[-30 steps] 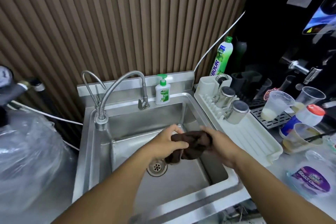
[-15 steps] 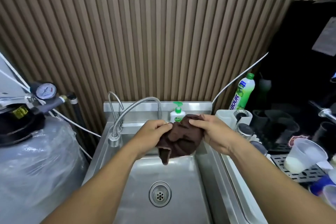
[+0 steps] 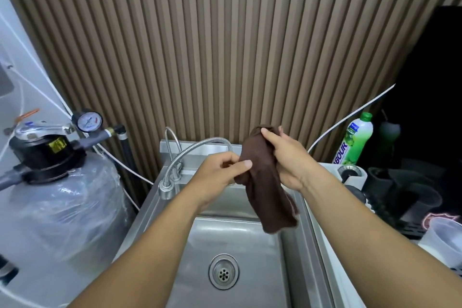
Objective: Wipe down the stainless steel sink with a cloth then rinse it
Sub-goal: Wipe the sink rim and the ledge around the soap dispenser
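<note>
Brown cloth (image 3: pixel 267 182) hung limp above the sink (image 3: pixel 250 245), right hand (image 3: pixel 287 157) gripping its top, left hand (image 3: pixel 220 170) pinching an edge; seemingly soft, light.

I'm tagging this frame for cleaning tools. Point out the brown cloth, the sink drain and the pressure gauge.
brown cloth (image 3: pixel 268 192), head view, middle of the hanging fabric.
sink drain (image 3: pixel 223 274), head view, perforated centre.
pressure gauge (image 3: pixel 89 121), head view, dial face.

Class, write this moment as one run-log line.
stage: cloth prep | right hand: grips cloth top | left hand: pinches its edge | cloth: hangs above sink | water: none visible
</note>
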